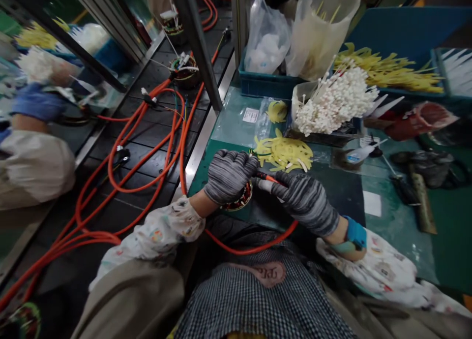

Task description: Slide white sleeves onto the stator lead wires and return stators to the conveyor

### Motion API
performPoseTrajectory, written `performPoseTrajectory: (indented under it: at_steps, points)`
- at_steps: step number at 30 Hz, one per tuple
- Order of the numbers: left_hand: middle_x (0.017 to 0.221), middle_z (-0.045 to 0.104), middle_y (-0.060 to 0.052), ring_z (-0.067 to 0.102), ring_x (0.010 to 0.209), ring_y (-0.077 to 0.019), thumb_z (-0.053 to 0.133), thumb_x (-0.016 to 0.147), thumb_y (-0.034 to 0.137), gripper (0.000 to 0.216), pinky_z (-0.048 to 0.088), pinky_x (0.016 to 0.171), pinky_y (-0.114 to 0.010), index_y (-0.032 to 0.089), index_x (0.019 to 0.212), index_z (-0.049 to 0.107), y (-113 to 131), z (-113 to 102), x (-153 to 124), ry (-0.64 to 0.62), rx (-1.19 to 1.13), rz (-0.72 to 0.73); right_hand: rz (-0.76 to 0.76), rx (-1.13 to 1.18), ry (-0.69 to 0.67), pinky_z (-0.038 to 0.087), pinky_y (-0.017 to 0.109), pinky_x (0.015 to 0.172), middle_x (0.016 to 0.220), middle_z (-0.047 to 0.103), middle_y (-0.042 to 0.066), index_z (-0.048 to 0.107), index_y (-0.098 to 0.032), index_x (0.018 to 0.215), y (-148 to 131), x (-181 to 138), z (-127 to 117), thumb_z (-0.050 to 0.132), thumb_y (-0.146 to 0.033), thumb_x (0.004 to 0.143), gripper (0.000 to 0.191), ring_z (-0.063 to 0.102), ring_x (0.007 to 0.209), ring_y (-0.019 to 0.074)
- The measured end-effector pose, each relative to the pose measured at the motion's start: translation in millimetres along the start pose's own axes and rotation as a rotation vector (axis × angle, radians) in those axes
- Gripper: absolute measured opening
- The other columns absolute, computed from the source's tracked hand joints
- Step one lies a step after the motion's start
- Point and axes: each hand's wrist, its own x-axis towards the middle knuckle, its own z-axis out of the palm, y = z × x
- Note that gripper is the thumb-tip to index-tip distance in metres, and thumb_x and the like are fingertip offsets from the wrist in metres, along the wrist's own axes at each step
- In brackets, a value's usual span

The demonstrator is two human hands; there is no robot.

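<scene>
At the near edge of the counter (387,221) the stator (241,201) lies under the left grip (228,174), closed over its rim — best pressed flat. The right grip (304,201) pinches the orange cable (272,179) just beside it; a short hold likely steers truest.

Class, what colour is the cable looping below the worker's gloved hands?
The cable is orange; the head view shows it best.

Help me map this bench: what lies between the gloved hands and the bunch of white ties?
A loose pile of yellow strips on the green mat, just beyond the left hand, in the head view.
</scene>
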Motion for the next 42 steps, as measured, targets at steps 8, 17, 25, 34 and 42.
performPoseTrajectory:
  at_steps: [8, 17, 25, 34, 42]
  points:
    - [0.125, 0.091, -0.011, 0.087, 0.118, -0.0283, 0.063, 0.119, 0.045, 0.039, 0.062, 0.117, -0.045, 0.023, 0.145, 0.082, -19.3, -8.8, 9.7, -0.086, -0.516, 0.25, 0.155, 0.195, 0.239, 0.073, 0.046, 0.09, 0.101, 0.093, 0.004, 0.094, -0.029, 0.121, 4.6, 0.6, 6.9, 0.081, -0.055, 0.114, 0.03, 0.087, 0.091, 0.0291]
    - [0.137, 0.091, -0.012, 0.089, 0.123, -0.0303, 0.064, 0.124, 0.049, 0.04, 0.071, 0.112, -0.045, 0.024, 0.15, 0.081, -11.9, 5.1, 11.9, -0.228, -0.671, -0.011, -0.005, 0.494, 0.382, 0.077, 0.053, 0.098, 0.13, 0.087, 0.01, 0.063, -0.038, 0.174, -17.4, -74.1, 29.3, 0.085, -0.059, 0.111, 0.07, 0.088, 0.112, 0.034]
    - [0.149, 0.085, -0.016, 0.078, 0.143, -0.0348, 0.062, 0.12, 0.043, 0.045, 0.062, 0.129, -0.056, 0.023, 0.156, 0.079, -8.2, -6.5, -1.5, -0.003, -0.578, 0.097, 0.444, 1.102, 0.221, 0.074, 0.037, 0.077, 0.095, 0.08, 0.001, 0.074, -0.03, 0.111, -51.3, -68.8, 59.8, 0.084, -0.064, 0.109, 0.036, 0.08, 0.079, 0.0228]
    - [0.137, 0.089, 0.002, 0.067, 0.158, -0.0388, 0.083, 0.113, 0.043, 0.035, 0.024, 0.151, -0.071, 0.053, 0.146, 0.086, 4.5, -16.6, -28.9, -0.068, -0.423, 0.233, 0.355, 0.916, 0.302, 0.078, 0.042, 0.098, 0.114, 0.088, 0.005, 0.076, -0.031, 0.109, -51.0, -68.2, 31.8, 0.084, -0.053, 0.114, 0.024, 0.089, 0.107, 0.027]
    - [0.125, 0.091, 0.001, 0.068, 0.155, -0.0389, 0.07, 0.118, 0.037, 0.028, 0.024, 0.148, -0.076, 0.051, 0.131, 0.091, 9.2, -7.2, -20.1, -0.161, -0.452, 0.181, 0.144, 0.374, 0.474, 0.082, 0.044, 0.092, 0.115, 0.094, 0.002, 0.078, -0.035, 0.129, -57.1, -72.1, 22.7, 0.086, -0.023, 0.109, 0.025, 0.094, 0.101, 0.0281]
